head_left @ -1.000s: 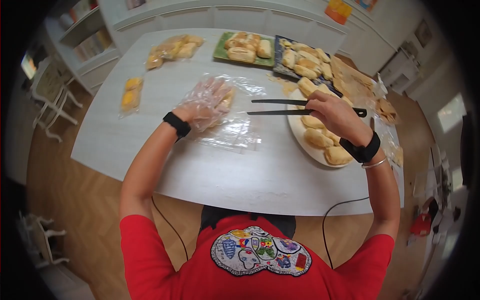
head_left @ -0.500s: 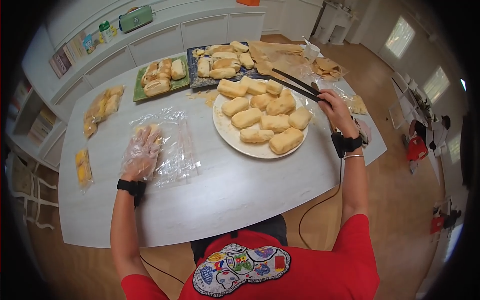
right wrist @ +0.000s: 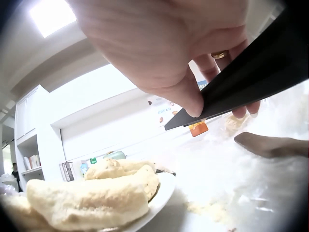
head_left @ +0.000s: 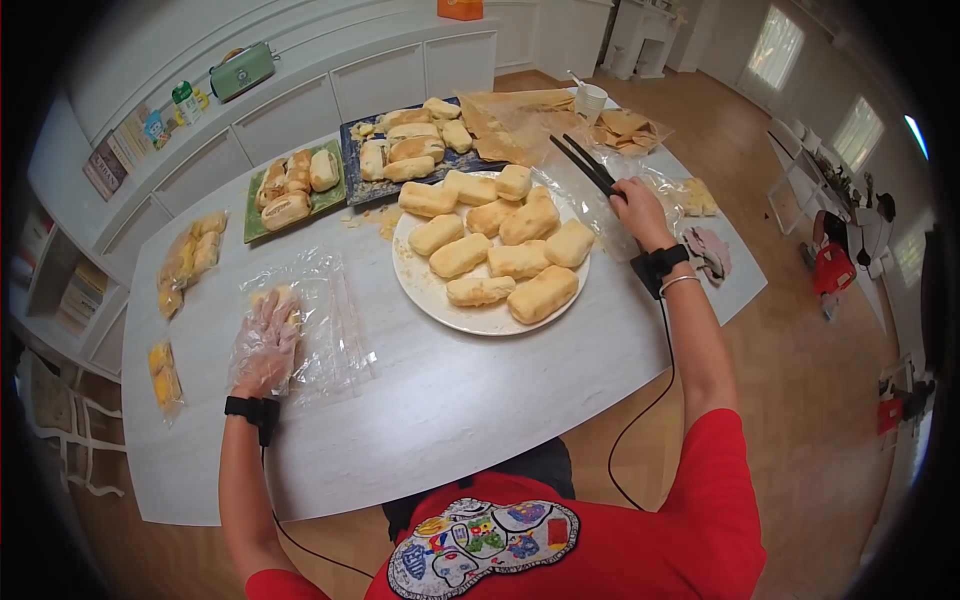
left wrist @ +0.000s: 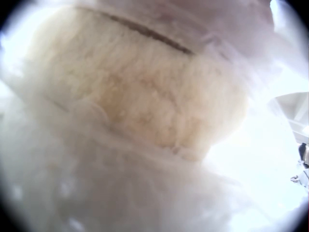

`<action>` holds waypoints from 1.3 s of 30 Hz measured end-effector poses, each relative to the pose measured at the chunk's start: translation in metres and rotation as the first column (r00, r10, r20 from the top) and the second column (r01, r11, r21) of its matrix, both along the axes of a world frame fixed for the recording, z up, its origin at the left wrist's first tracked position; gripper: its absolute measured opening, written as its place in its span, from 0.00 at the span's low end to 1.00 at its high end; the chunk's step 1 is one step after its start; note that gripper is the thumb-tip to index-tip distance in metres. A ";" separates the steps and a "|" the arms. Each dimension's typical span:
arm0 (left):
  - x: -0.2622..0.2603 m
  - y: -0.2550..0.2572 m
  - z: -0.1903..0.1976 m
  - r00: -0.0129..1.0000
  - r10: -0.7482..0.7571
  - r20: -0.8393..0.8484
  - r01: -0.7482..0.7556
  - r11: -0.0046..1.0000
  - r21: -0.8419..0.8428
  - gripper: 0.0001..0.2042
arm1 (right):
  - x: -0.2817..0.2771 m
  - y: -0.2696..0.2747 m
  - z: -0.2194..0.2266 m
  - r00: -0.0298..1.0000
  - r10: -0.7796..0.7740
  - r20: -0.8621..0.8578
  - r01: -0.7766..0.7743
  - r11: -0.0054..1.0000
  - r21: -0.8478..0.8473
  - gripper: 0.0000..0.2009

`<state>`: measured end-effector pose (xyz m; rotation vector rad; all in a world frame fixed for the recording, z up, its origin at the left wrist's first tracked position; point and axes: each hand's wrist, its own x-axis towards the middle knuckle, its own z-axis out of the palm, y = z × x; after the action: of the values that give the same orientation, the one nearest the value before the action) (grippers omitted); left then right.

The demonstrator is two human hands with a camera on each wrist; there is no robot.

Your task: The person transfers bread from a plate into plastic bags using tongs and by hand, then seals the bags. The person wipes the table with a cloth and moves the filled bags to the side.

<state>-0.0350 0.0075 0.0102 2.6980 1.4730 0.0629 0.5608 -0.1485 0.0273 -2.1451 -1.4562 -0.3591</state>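
Note:
My left hand [head_left: 265, 345], in a clear plastic glove, grips a pale bread roll [left wrist: 145, 96] low at the table's left. The roll fills the left wrist view, with hazy plastic above and below it. Under and beside that hand spreads a clear plastic bag [head_left: 335, 335]. With thumb and fingers, my bare right hand [head_left: 642, 215] holds black tongs [head_left: 580, 160] near the table's right side. Their tips point away toward the back, and no roll is between them. Left of the tongs, a white plate [head_left: 465, 322] bears several golden rolls [head_left: 543, 294].
Behind the plate are a blue tray [head_left: 352, 187] and a green plate [head_left: 330, 200] of filled rolls. Bagged rolls [head_left: 190, 255] and a smaller packet [head_left: 164, 375] lie at the left. Brown paper [head_left: 500, 120], a white cup [head_left: 590, 100] and crumpled plastic [head_left: 585, 205] occupy the back right.
The head view has swung to the right. My right hand has carried the tongs from over the plate to its right side. The left hand stays on the roll at the bag.

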 end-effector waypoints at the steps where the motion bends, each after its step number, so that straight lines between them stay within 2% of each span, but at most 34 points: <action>1: 0.001 0.000 0.001 1.000 0.003 -0.011 -0.003 1.000 -0.012 0.24 | 0.001 0.002 -0.003 1.000 -0.012 -0.009 0.012 1.000 -0.013 0.09; 7: -0.002 0.003 -0.005 1.000 -0.023 0.015 0.023 1.000 0.008 0.25 | -0.003 0.009 -0.036 0.990 -0.139 -0.019 0.137 0.985 -0.101 0.09; 11: -0.006 0.006 -0.009 0.999 -0.027 0.023 0.027 1.000 0.012 0.24 | -0.003 0.006 -0.036 0.994 -0.105 -0.043 0.102 0.992 -0.073 0.09; 13: -0.003 0.003 -0.009 0.996 -0.063 0.061 0.057 0.993 0.104 0.25 | -0.002 -0.004 -0.021 0.999 -0.037 -0.002 0.037 0.993 0.110 0.07; 15: 0.000 0.003 -0.009 0.996 -0.068 0.062 0.061 0.991 0.121 0.25 | 0.011 -0.014 -0.012 0.996 -0.034 0.083 0.024 0.993 0.115 0.09; 16: -0.004 0.003 -0.010 0.996 -0.068 0.058 0.059 0.988 0.142 0.25 | 0.016 -0.018 -0.010 0.988 -0.005 0.152 -0.015 0.992 0.128 0.14; 17: -0.005 0.003 -0.012 0.994 -0.092 0.059 0.079 0.978 0.194 0.24 | 0.007 -0.024 0.001 0.994 0.006 0.106 -0.021 0.989 0.143 0.19; 18: -0.007 0.007 -0.018 0.994 -0.096 0.052 0.084 0.976 0.200 0.24 | -0.011 -0.030 0.020 0.999 -0.013 0.036 0.010 0.997 0.078 0.24; 19: -0.009 0.009 -0.019 0.994 -0.098 0.043 0.087 0.974 0.208 0.23 | -0.015 -0.033 0.031 0.994 -0.017 -0.112 0.020 1.000 0.018 0.25; 21: 0.002 0.001 -0.006 0.998 -0.032 0.059 0.021 0.986 0.164 0.23 | -0.024 -0.030 0.047 0.990 0.044 -0.132 -0.048 0.999 -0.023 0.26; 22: 0.004 0.003 -0.004 0.999 -0.019 0.044 0.012 0.989 0.147 0.22 | -0.035 -0.026 0.058 0.989 0.073 -0.125 -0.079 0.996 -0.043 0.24; 24: 0.015 0.004 0.001 0.998 0.054 -0.011 -0.053 0.996 0.071 0.28 | -0.073 -0.014 0.085 0.971 0.221 -0.086 -0.221 0.975 0.011 0.23; 26: 0.018 -0.003 -0.011 0.998 0.069 0.009 -0.069 0.978 0.199 0.30 | -0.116 -0.001 0.111 0.949 0.303 -0.087 -0.303 0.953 0.020 0.22; 28: 0.021 0.005 -0.018 0.996 0.089 -0.021 -0.083 0.978 0.192 0.30 | -0.154 0.017 0.130 0.926 0.368 -0.078 -0.367 0.930 0.035 0.21; 30: 0.023 0.006 -0.015 0.993 0.106 -0.059 -0.094 0.980 0.178 0.30 | -0.193 0.040 0.140 0.855 0.513 -0.084 -0.516 0.856 -0.028 0.19; 32: 0.024 0.001 -0.003 0.975 0.006 -0.223 0.029 0.988 0.154 0.29 | -0.246 0.058 0.149 0.772 0.625 -0.117 -0.634 0.770 -0.068 0.19; 35: 0.020 0.009 -0.014 0.989 -0.042 -0.142 0.066 0.983 0.170 0.28 | -0.320 0.089 0.145 0.719 0.694 -0.044 -0.684 0.695 -0.222 0.16; 36: 0.016 0.010 -0.014 0.988 -0.045 -0.149 0.070 0.983 0.167 0.28 | -0.337 0.102 0.136 0.686 0.727 -0.035 -0.706 0.652 -0.275 0.15; 38: 0.010 0.007 -0.011 0.997 -0.076 -0.001 0.076 0.988 0.135 0.28 | -0.366 0.126 0.112 0.670 0.737 -0.087 -0.716 0.611 -0.338 0.14; 39: 0.004 0.004 -0.006 0.997 -0.076 -0.002 0.075 0.988 0.135 0.28 | -0.372 0.139 0.098 0.670 0.737 -0.087 -0.716 0.611 -0.338 0.14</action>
<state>-0.0312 0.0113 0.0040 2.8555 1.4127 0.1689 0.1890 -0.0090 0.1251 -1.5485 -2.4198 0.1626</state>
